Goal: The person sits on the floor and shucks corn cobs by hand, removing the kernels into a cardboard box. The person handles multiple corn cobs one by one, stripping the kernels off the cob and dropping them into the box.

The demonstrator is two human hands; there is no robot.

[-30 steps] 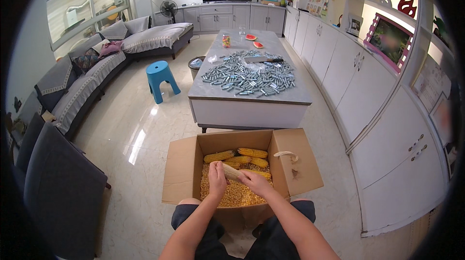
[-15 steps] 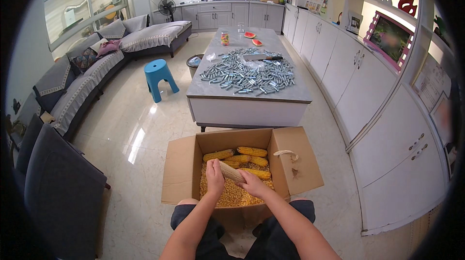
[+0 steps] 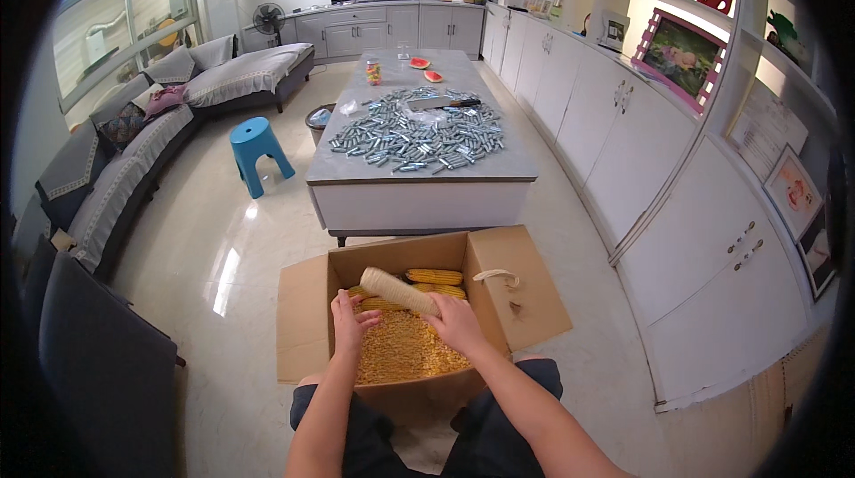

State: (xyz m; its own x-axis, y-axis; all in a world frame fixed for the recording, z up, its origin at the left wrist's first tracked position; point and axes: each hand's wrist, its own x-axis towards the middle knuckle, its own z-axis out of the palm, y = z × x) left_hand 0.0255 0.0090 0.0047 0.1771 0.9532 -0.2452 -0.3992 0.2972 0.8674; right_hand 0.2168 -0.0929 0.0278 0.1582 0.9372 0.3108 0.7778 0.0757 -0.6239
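My right hand (image 3: 456, 321) grips the lower right end of a pale, bare corncob (image 3: 393, 288), which slants up to the left over the box. My left hand (image 3: 348, 321) is just left of the cob, its fingers spread and holding nothing. Beneath both hands stands an open cardboard box (image 3: 303, 316) between my legs. Loose yellow corn kernels (image 3: 405, 351) cover its bottom. Several yellow ears of corn (image 3: 435, 277) lie at the far side of the box, partly hidden by the cob and my hands.
A strip of dry husk (image 3: 495, 277) lies on the right flap. Beyond the box is a long grey table (image 3: 346, 171) bearing a pile of small metal-coloured cylinders (image 3: 414, 135), a cleaver (image 3: 436, 104) and watermelon slices (image 3: 433, 76). A blue stool (image 3: 258, 153) stands left; white cabinets (image 3: 641, 135) line the right.
My left hand has come off the corncob and moved left, its fingers spreading. The right hand still holds the cob, now raised slightly. The whole view has shifted a little to the right.
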